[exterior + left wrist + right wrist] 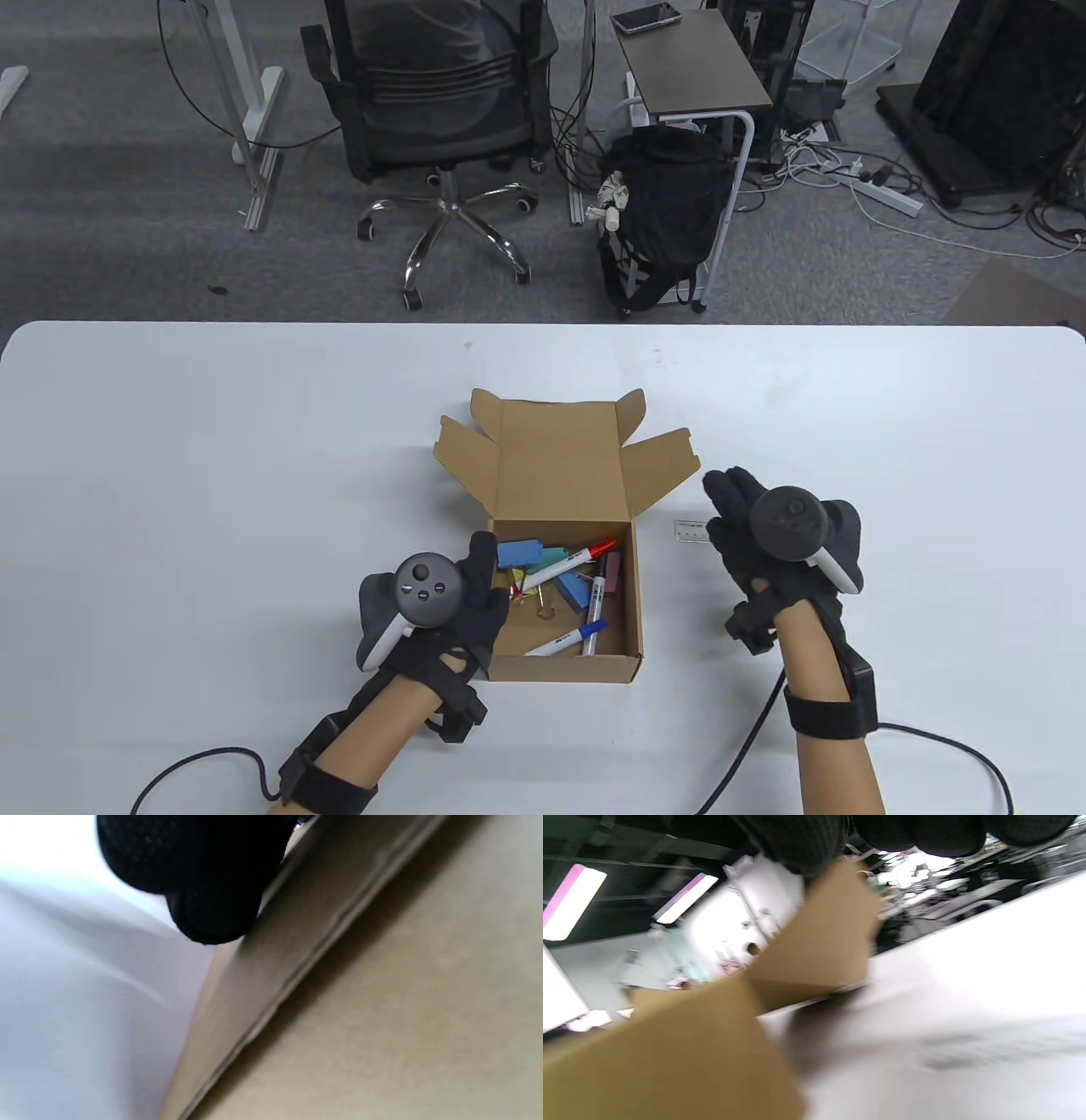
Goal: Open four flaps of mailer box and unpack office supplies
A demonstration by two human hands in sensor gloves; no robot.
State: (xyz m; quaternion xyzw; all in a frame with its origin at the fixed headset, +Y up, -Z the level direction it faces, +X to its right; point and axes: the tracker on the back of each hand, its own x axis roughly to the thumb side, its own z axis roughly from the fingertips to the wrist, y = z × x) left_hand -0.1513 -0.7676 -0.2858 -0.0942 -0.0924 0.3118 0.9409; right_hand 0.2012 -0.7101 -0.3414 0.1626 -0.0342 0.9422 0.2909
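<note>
White tabletop [212, 475]: open brown cardboard mailer box [560, 458]; my left hand [450, 603] grips its wall for steadiness, my right hand [764, 531], fingers straight, should lift out markers [567, 564].

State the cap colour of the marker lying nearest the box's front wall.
Blue. The marker's cap shows best in the table view, inside the open mailer box.

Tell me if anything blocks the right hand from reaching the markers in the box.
Nothing visible does. The mailer box is open on top, flaps folded back, markers exposed. The right hand hovers beside the box's right wall, holding nothing.
</note>
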